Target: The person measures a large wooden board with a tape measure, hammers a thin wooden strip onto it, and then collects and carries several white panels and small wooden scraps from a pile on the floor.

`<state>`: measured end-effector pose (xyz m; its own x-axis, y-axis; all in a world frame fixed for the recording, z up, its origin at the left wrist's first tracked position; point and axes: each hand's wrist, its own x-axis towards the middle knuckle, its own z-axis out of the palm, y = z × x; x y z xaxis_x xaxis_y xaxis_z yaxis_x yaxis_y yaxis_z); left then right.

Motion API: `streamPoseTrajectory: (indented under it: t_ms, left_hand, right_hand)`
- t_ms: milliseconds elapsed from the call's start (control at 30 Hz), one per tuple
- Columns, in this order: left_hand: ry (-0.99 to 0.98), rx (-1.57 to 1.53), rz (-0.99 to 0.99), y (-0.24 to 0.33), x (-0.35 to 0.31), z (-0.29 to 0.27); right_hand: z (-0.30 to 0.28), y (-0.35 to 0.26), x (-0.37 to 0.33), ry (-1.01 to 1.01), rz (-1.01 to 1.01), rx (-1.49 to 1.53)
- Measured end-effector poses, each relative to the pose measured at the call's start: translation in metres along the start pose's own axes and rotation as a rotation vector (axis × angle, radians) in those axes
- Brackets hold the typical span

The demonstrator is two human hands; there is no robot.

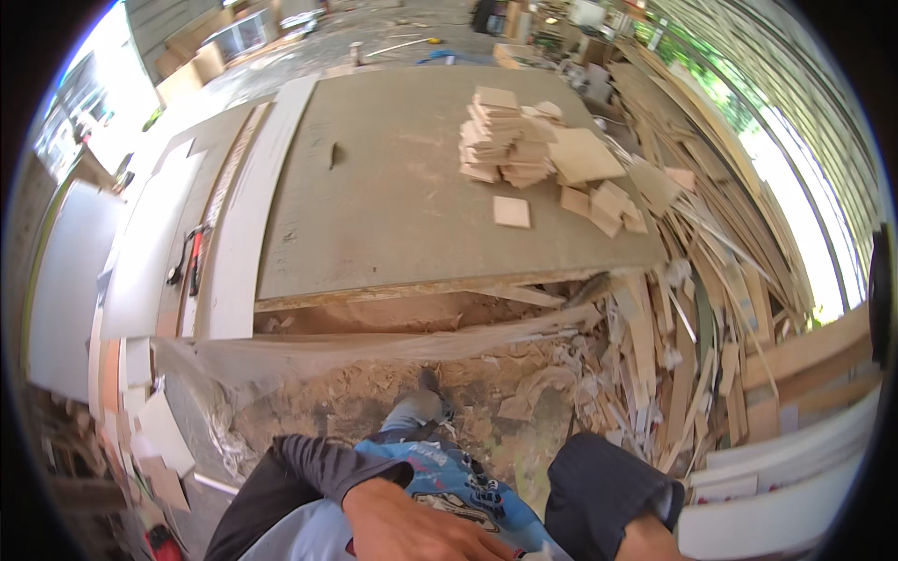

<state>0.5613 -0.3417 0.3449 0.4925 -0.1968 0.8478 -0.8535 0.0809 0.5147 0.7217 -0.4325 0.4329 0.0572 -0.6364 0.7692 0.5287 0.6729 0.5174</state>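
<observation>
My left hand is low in front of my body, over my blue printed shirt. Its fingers lie close together and point to the right, and the picture's lower edge cuts part of them off. A small pale thing shows right by the fingertips; its kind is hidden. Of my right arm, only the dark sleeve and some bare forearm come into view; the right hand is beyond the lower edge. On the large board-topped table ahead stands a stack of small square wood pieces, with one square piece lying apart.
A red-and-black hammer lies on the boards left of the tabletop. Long wood strips and offcuts are heaped along the right. Sawdust and scraps cover the floor by my foot. White panels lie at lower right.
</observation>
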Motion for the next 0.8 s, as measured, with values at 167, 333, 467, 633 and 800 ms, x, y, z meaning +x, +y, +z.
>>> streamPoseTrajectory:
  t_ms: [167, 333, 467, 633, 800]
  left_hand:
    - [0.029, 0.028, 0.242, -0.048, 0.016, -0.047]
    - [0.141, 0.014, 0.131, -0.076, 0.032, -0.114]
    - [0.557, 0.022, -0.014, -0.096, 0.044, -0.135]
    - [0.646, 0.342, 0.221, -0.155, 0.075, -0.115]
    - [0.478, 0.615, 0.06, -0.179, 0.1, -0.109]
  right_hand:
    - [-0.081, 0.046, -0.116, 0.009, 0.6, -0.456]
    - [-0.223, 0.063, -0.284, -0.428, 1.595, -0.584]
    - [-0.361, 0.024, -0.398, -0.113, 2.211, -0.808]
    - [-0.473, 0.049, -0.458, 0.375, 2.56, -0.712]
    - [-0.534, 0.137, -0.519, 0.69, 2.48, -0.808]
